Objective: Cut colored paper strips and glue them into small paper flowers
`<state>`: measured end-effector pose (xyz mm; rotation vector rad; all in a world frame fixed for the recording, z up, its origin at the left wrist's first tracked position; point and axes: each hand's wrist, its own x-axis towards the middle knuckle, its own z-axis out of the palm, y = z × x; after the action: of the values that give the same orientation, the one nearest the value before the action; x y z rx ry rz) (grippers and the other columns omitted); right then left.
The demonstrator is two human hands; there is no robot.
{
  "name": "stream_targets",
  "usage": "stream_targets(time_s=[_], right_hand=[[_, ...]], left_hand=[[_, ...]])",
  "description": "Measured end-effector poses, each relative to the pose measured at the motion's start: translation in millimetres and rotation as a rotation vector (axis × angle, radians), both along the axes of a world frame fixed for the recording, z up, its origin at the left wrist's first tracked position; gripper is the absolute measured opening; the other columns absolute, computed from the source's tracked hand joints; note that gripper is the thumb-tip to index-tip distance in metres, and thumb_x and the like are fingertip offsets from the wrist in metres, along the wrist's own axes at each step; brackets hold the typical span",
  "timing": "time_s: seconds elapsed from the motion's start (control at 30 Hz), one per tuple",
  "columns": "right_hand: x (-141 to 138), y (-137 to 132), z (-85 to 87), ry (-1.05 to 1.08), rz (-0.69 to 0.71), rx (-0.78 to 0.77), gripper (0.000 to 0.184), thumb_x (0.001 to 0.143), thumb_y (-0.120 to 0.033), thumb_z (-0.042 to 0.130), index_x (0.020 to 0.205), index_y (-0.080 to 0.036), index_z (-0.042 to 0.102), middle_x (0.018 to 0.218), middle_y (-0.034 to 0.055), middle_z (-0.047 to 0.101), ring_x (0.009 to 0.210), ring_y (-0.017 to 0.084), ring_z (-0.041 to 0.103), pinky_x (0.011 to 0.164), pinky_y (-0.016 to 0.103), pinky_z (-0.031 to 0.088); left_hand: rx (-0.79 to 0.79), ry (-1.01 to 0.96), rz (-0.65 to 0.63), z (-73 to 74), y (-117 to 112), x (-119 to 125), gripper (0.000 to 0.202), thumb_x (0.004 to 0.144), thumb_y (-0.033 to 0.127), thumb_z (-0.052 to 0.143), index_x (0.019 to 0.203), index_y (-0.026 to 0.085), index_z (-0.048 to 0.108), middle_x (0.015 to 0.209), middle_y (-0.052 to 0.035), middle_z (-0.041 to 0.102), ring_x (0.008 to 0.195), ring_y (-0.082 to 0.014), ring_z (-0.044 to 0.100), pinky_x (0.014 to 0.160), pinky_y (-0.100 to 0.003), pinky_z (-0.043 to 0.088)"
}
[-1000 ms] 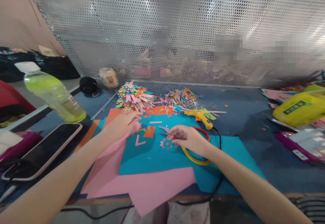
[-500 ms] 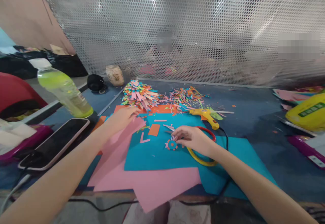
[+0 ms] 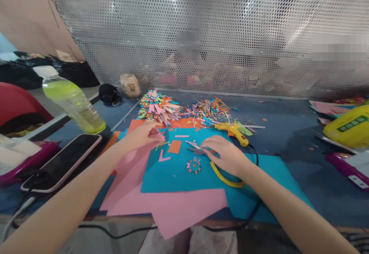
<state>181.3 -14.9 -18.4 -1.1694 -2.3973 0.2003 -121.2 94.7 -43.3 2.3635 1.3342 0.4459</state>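
My left hand [image 3: 144, 134] pinches the upper corner of a pink paper sheet [image 3: 127, 181], fingers curled together. My right hand [image 3: 223, 152] is closed around scissors near the pivot; the blades [image 3: 193, 145] point left and the yellow handle [image 3: 226, 179] shows below the palm. Under the blades, on a blue sheet [image 3: 173, 179], lies a small round blue paper piece [image 3: 194, 165] edged with orange bits, a looped pink strip at its top. An orange rectangle [image 3: 175, 146], a bent pink strip [image 3: 163, 156] and a straight pink strip [image 3: 182, 136] lie between my hands.
Behind are a spiky multicoloured paper piece [image 3: 158, 108], a heap of thin paper scraps [image 3: 210, 110] and a yellow glue gun [image 3: 233, 131] with a black cord. A bottle [image 3: 75, 102] and a phone [image 3: 63, 163] are at left; a yellow packet [image 3: 350, 125] is at right.
My right hand has left the small round piece, moving up onto the scissors and closing on them. My left hand has shifted slightly, its fingers curling onto the pink sheet's corner.
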Motion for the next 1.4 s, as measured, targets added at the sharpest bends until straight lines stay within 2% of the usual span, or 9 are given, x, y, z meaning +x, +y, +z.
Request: stream_targets(time_s=[0.13,0.33,0.43,0.63,0.8,1.0,1.07,1.17,1.4], right_hand=[[4.8,1.7,3.1,-0.010,-0.081,0.087,0.020,0.084,-0.023,0.045,0.094,-0.016,0.061,0.095,0.0067,0.063,0.094,0.018,0.053,0.085,0.031,0.043],[0.1,-2.0,4.8,0.043,-0.093,0.008,0.021,0.084,-0.025,0.046,0.098,-0.017,0.060,0.096,0.0061,0.063,0.093,0.018,0.055,0.083,0.031,0.044],[-3.7,-6.3,5.8,0.119,-0.086,-0.052,0.024,0.083,-0.029,0.049,0.103,-0.017,0.057,0.099,0.0065,0.062,0.093,0.017,0.056,0.081,0.030,0.045],[-12.6,-15.4,6.9,0.359,-0.003,-0.281,0.043,0.078,-0.031,0.057,0.118,-0.021,0.045,0.103,0.0038,0.062,0.089,0.014,0.058,0.075,0.025,0.047],[-18.4,-20.0,5.9,0.367,0.006,-0.299,0.016,0.081,-0.029,0.053,0.091,-0.019,0.060,0.080,0.0007,0.064,0.070,0.011,0.058,0.064,0.022,0.044],[-13.7,-12.9,5.4,0.363,-0.097,-0.204,0.016,0.083,-0.026,0.047,0.077,-0.017,0.058,0.069,0.0004,0.061,0.064,0.011,0.054,0.059,0.021,0.041],[-6.6,-8.7,7.9,0.314,-0.128,-0.195,0.018,0.085,-0.026,0.042,0.080,-0.017,0.057,0.071,0.0008,0.061,0.064,0.011,0.054,0.060,0.021,0.041],[8.3,-7.4,12.3,0.076,-0.201,-0.167,0.018,0.084,-0.029,0.043,0.089,-0.017,0.055,0.080,0.0039,0.061,0.070,0.013,0.055,0.064,0.024,0.041],[18.8,-29.7,14.5,-0.511,-0.411,-0.223,0.042,0.064,-0.029,0.059,0.100,-0.009,0.051,0.096,0.0160,0.054,0.087,0.029,0.052,0.067,0.036,0.041]], left_hand=[[0.019,-0.092,0.037,6.6,-5.6,6.6,0.062,0.066,0.043,0.060,0.120,0.016,0.044,0.099,-0.0072,0.057,0.089,-0.0204,0.056,0.080,-0.032,0.043],[0.147,-0.240,0.081,29.2,-19.5,13.6,0.065,0.067,0.036,0.062,0.126,0.024,0.037,0.115,-0.0065,0.054,0.097,-0.0206,0.057,0.084,-0.033,0.044],[0.240,-0.254,0.127,42.9,-31.0,20.8,0.057,0.068,0.032,0.061,0.121,0.026,0.042,0.108,-0.0041,0.060,0.098,-0.0209,0.058,0.089,-0.035,0.042],[0.143,-0.331,-0.046,61.3,-68.2,61.7,0.063,0.070,0.027,0.061,0.127,0.030,0.034,0.114,-0.0041,0.058,0.098,-0.0196,0.059,0.086,-0.033,0.046],[0.000,-0.296,-0.251,56.5,-86.7,92.2,0.069,0.072,0.028,0.060,0.131,0.035,0.026,0.119,-0.0031,0.054,0.098,-0.0186,0.058,0.081,-0.032,0.047],[0.048,-0.313,-0.112,42.2,-82.1,78.3,0.053,0.074,0.037,0.057,0.123,0.031,0.039,0.107,-0.0017,0.060,0.093,-0.0173,0.058,0.073,-0.027,0.046],[0.056,-0.187,-0.067,41.1,-75.8,68.4,0.031,0.075,0.044,0.054,0.100,0.026,0.057,0.080,0.0006,0.063,0.070,-0.0155,0.058,0.061,-0.025,0.043],[0.136,-0.030,-0.009,40.7,-65.8,59.1,0.032,0.076,0.051,0.048,0.070,0.021,0.058,0.058,0.0028,0.055,0.052,-0.0127,0.048,0.050,-0.023,0.033],[0.149,-0.087,0.029,29.3,-52.7,56.7,0.030,0.075,0.048,0.049,0.073,0.019,0.057,0.066,0.0015,0.060,0.059,-0.0136,0.050,0.054,-0.022,0.033]])
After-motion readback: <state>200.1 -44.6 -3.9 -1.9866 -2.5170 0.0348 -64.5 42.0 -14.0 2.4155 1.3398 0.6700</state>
